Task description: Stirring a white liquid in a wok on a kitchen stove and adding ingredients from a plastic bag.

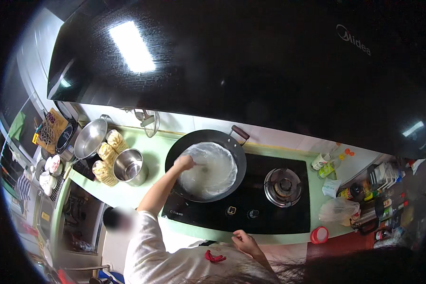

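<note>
A large dark wok (pixel 241 167) sits over the left side of a black glass gas hob (pixel 213 218), its wooden-gripped handle at the back. Cloudy whitish liquid (pixel 209 181) with a pale, frothy ring fills its lower part. My left hand (pixel 184 163) reaches over the wok's left rim, closed around the handle of a utensil (pixel 200 164). The utensil's far end is hidden in the liquid. My right hand (pixel 246 243) hangs close to my body by the hob's front edge, fingers loosely curled and somewhat apart, with nothing visible in it.
Left of the wok stand a steel pot (pixel 129 168), several clear containers of yellowish food (pixel 106 152) and a shallow steel pan (pixel 91 138). Right are the other burner (pixel 283 187), a plastic bag (pixel 339 209), bottles and a red-rimmed container (pixel 319 235). A range hood (pixel 234 71) hangs above.
</note>
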Demonstrator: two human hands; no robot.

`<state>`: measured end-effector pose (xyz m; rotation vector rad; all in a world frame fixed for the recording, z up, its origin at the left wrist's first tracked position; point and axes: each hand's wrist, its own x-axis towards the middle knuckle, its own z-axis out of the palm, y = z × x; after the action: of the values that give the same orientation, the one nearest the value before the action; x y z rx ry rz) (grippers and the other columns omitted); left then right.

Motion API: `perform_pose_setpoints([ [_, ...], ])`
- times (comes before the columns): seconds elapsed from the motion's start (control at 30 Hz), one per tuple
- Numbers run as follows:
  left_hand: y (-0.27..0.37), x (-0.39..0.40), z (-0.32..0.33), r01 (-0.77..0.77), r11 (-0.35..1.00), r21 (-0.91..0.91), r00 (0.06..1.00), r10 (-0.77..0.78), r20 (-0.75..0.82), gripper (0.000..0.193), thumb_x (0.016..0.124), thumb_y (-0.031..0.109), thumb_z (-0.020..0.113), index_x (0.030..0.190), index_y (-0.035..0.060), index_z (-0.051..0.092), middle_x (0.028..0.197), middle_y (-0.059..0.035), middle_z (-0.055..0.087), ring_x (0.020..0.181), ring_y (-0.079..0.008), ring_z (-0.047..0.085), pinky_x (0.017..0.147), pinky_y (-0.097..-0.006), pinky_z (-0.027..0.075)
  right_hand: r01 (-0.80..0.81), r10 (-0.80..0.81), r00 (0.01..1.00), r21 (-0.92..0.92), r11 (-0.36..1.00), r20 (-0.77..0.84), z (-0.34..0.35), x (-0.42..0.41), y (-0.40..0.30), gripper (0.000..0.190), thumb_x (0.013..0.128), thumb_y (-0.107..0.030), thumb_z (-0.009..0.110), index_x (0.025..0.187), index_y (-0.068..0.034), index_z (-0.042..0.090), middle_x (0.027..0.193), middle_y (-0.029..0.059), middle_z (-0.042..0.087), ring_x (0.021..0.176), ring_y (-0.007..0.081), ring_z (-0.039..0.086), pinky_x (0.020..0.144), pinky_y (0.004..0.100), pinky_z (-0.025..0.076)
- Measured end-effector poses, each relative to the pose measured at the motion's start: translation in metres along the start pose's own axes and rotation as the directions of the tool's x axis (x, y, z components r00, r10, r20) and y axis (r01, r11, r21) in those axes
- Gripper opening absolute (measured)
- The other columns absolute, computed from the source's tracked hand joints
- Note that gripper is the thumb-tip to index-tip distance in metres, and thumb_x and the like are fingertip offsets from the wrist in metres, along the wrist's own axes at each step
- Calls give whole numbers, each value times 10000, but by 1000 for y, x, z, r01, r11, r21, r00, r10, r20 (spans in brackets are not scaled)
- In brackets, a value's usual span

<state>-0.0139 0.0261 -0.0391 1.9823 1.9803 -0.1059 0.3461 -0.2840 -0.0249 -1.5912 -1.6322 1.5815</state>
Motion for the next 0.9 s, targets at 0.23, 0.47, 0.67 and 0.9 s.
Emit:
perform_pose_setpoints([
  [0.23,0,-12,-50,61,995,75,988,-71,140,341,663,356,654,830,59,662,880,-162,629,846,-281,611,735,-379,483,-34,32,999,-72,997,-38,-8,-5,19,380,825,-313,536,1080,-38,478,939,154,589,857,243,586,741,329,452],
  [0.47,5,-13,-18,-217,976,19,952,207,226,268,723,378,576,729,134,688,815,-127,640,805,-278,608,747,-372,469,6,-6,1000,-74,997,4,-5,-3,6,319,825,-252,560,1041,-28,490,888,117,592,768,178,578,683,289,455],
  [0.67,-25,-10,-33,47,998,47,999,-46,-22,279,708,347,592,721,81,675,737,-129,640,720,-285,626,671,-369,496,81,-87,995,-151,985,-38,1,2,21,330,824,-258,563,1049,-31,482,874,109,588,754,174,576,670,288,456],
  [0.9,-12,-27,-40,-333,934,131,903,276,328,277,735,342,546,730,100,681,730,-126,640,667,-271,617,629,-358,486,39,-38,999,-93,995,4,1,0,21,332,818,-263,565,1042,-33,480,819,108,591,708,180,577,632,299,457],
])
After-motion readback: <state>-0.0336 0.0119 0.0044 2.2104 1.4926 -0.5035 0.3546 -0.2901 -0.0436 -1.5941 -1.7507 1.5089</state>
